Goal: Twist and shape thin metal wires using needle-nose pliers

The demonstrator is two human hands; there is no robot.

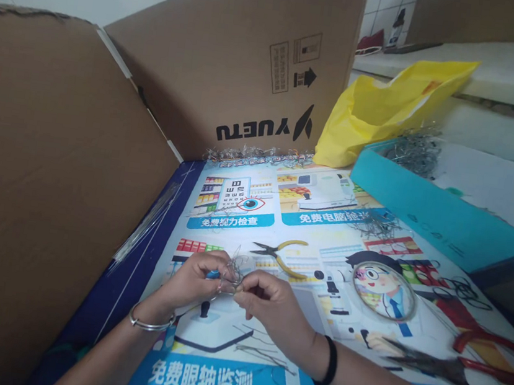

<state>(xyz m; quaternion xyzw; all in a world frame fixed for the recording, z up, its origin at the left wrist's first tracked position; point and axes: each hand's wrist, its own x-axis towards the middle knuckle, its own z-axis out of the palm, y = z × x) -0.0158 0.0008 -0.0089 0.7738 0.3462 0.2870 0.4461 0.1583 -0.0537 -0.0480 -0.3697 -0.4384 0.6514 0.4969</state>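
Between my two hands is a small tangle of thin wire (237,269), at the middle of the printed mat (278,248). My left hand (197,279), with a silver bangle at the wrist, pinches the tangle from the left. From the right, my right hand (267,297), with a black band at the wrist, closes thumb and forefinger on the wire's lower end. Just beyond the hands lie yellow-handled pliers (280,256), jaws pointing left. Several loose wire pieces (265,351) are scattered below my right hand.
Red-handled pliers (455,370) lie at the right. Behind them are black loops (468,292) and a wire pile (375,224). A teal box (443,206) and yellow bag (388,112) stand at back right. Cardboard walls (170,57) enclose the left and back; straight wires (147,223) lie left.
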